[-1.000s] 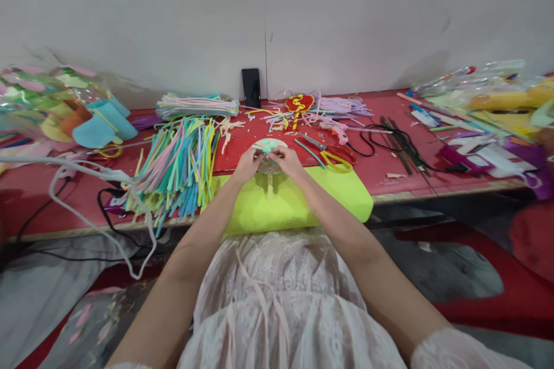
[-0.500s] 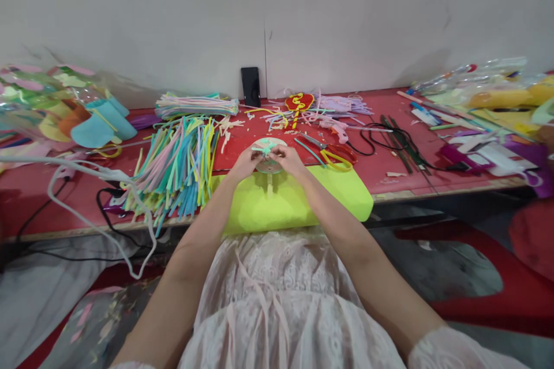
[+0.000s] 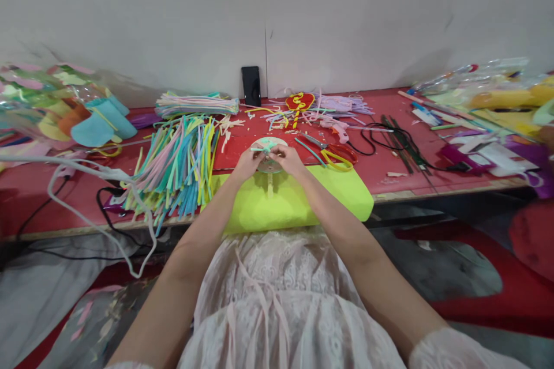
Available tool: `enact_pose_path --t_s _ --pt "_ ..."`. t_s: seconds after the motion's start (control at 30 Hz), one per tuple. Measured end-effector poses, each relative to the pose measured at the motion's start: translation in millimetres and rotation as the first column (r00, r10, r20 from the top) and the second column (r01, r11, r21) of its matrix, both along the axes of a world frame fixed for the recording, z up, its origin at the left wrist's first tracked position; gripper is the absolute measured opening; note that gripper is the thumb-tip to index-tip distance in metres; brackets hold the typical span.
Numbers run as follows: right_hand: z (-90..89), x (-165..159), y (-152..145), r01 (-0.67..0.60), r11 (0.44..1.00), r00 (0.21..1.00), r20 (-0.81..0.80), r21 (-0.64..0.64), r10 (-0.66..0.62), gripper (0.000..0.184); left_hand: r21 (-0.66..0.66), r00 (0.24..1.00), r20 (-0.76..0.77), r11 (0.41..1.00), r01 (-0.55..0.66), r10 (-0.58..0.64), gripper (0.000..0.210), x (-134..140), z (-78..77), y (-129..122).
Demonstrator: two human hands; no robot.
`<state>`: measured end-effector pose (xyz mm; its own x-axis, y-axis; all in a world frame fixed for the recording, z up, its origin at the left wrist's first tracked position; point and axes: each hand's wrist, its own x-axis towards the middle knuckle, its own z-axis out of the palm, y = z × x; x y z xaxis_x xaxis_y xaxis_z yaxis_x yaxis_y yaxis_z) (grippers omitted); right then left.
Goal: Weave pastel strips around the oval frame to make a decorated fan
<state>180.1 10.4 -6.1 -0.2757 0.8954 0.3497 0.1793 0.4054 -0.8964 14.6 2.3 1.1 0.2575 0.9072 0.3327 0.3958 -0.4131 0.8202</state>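
Observation:
Both my hands meet over a pale round disc (image 3: 272, 166) on a short stick, at the edge of the neon-yellow sheet. A small mint-green piece of bent pipe cleaner (image 3: 267, 145) lies between my fingertips. My left hand (image 3: 247, 162) is closed on its left side, my right hand (image 3: 286, 158) pinches from the right. Fingers partly hide how the piece is bent. A red and yellow fan-shaped figure (image 3: 299, 102) made of pipe cleaner stands beyond. Yellow-handled scissors (image 3: 335, 159) are just right of my right hand.
A heap of pastel pipe cleaners (image 3: 175, 161) is at left, a stacked bundle (image 3: 197, 105) behind it. A black phone (image 3: 251, 86) leans on the white partition. Right of me lie a pink glue gun (image 3: 340, 131) and its black cord. A white cable (image 3: 145, 225) hangs over the left edge.
My hands and the mint-green pipe cleaner have barely shifted; the fingers adjust slightly. The rest of the table looks the same.

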Motion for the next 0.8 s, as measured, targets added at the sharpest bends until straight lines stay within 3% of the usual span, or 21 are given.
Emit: enact_pose_path --t_s 0.33,0.47,0.67,0.8 --pt "4.5 5 -2 -0.026 0.999 0.998 0.065 -0.021 0.027 0.021 -0.097 0.994 -0.024 0.99 0.105 -0.108 0.019 0 12.6 -9" --pt "8.2 6 -6 -0.059 0.998 0.997 0.046 -0.03 0.061 0.024 -0.058 0.995 -0.026 0.994 0.092 -0.094 0.021 -2 13.3 -9" --pt "13.0 7 -10 0.173 0.984 0.983 -0.064 0.05 -0.17 0.033 -0.126 0.998 0.025 0.99 0.064 -0.061 0.023 -3 9.7 -5" --pt "13.0 6 -8 0.103 0.992 0.994 -0.053 0.068 -0.099 0.033 -0.141 0.993 0.053 0.984 0.11 -0.103 0.023 -3 10.9 -6"
